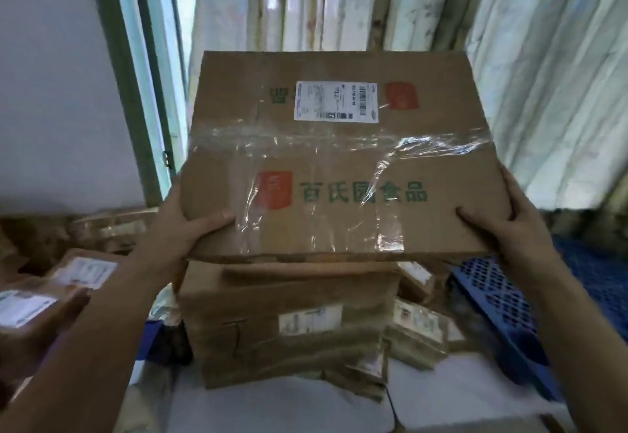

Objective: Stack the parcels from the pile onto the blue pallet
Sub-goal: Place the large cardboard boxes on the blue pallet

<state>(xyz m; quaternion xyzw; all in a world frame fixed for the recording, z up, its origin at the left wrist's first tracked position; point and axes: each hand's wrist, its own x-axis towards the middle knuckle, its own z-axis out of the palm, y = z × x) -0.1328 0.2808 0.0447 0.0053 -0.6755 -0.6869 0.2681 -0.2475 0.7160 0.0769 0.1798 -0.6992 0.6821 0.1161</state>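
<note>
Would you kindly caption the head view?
Both hands hold a taped box above stacked parcels.

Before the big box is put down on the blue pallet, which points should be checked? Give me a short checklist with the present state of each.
1. Left hand grips the big box: ok.
2. Right hand grips the opposite side: ok.
3. Box sealed with tape: ok.
4. Box held level: not ok, it tilts.
5. Free space on the blue pallet: cannot tell, mostly hidden.
6. Taped carton below is stable as a base: cannot tell.
</note>
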